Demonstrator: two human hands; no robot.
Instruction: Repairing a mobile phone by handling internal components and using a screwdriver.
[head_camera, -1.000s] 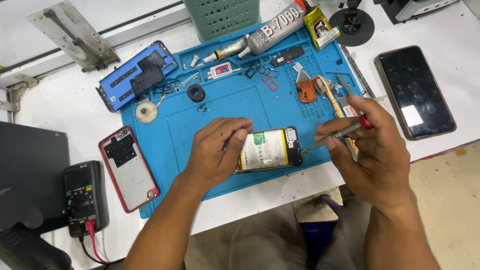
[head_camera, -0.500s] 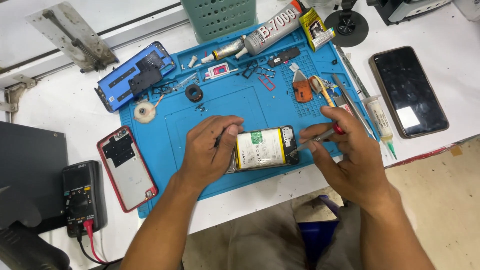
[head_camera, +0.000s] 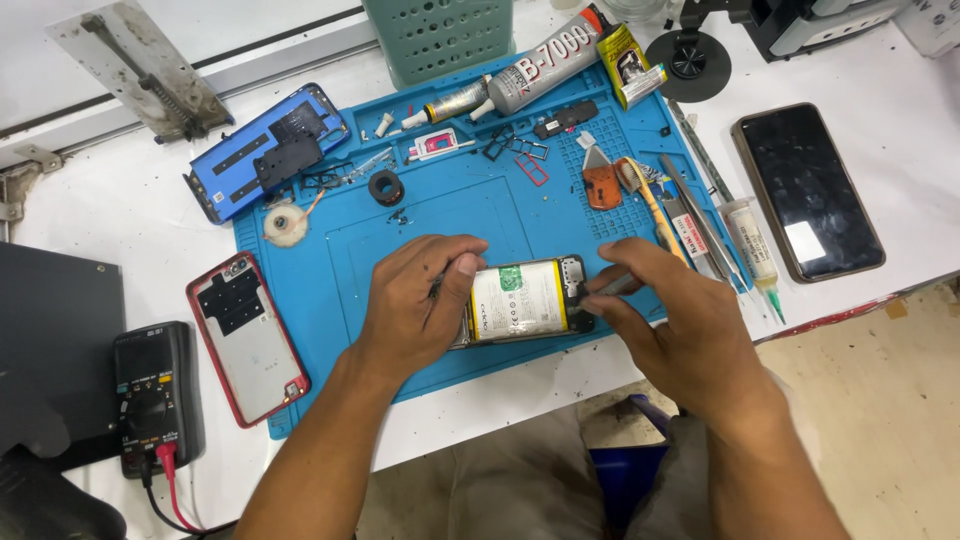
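Currently the opened phone (head_camera: 520, 300) lies face down at the centre of the blue work mat (head_camera: 330, 350), its back cover off and the white battery with its green label exposed. The left hand (head_camera: 415, 305) is curled over the phone's left end, thumb and fingers closed on its edges to steady it. The right hand (head_camera: 680, 330) is closed in a pinch around a slim grey tool (head_camera: 612, 287), whose tip meets the dark board area at the phone's right end; whether it is tweezers or a driver cannot be told. As a judgement, disassembly looks well advanced: a red back cover (head_camera: 245, 335) rests at the lower left of the frame, partly on the mat's edge, and a blue phone frame (head_camera: 265, 150) sits at the upper left, with small loose parts (head_camera: 515, 150) scattered along the upper part of the mat. The battery is in its bay and the board end is under work, so the internal step appears unfinished, and closing up has not begun. A glue tube (head_camera: 545, 72) lies at the top centre, hand tools (head_camera: 690, 225) lie right of the mat's centre, a dark phone (head_camera: 808, 190) lies at the right, and a multimeter (head_camera: 155, 395) lies at the lower left.
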